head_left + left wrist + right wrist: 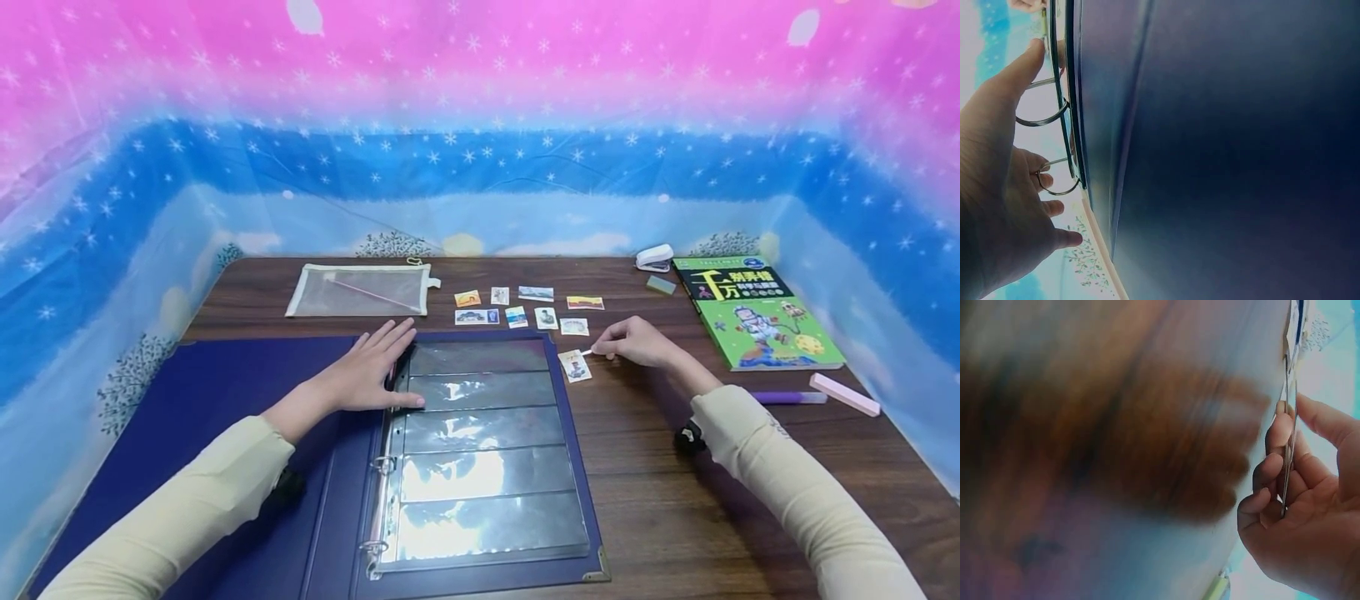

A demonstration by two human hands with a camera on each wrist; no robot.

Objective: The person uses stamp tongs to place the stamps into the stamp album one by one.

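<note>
A navy ring binder (255,392) lies spread on the table, with a black stamp page of clear strip pockets (483,429) on its right side. My left hand (369,373) rests over the page's upper left edge near the spine, fingers spread. Metal rings (1054,119) show beside that hand in the left wrist view. Right of the page, my right hand (637,340) pinches slim metal tweezers (1287,450). Their tip meets the upper edge of a small postage stamp (576,367), which lies beside the binder's right edge, close over the wood.
Several loose stamps (516,317) sit in two rows behind the page. A mesh zip pouch (375,293) is at the back left. At the right are a stapler (655,257), an eraser-like block (661,285), a green book (761,321), a purple pen (787,398) and a pink bar (845,394).
</note>
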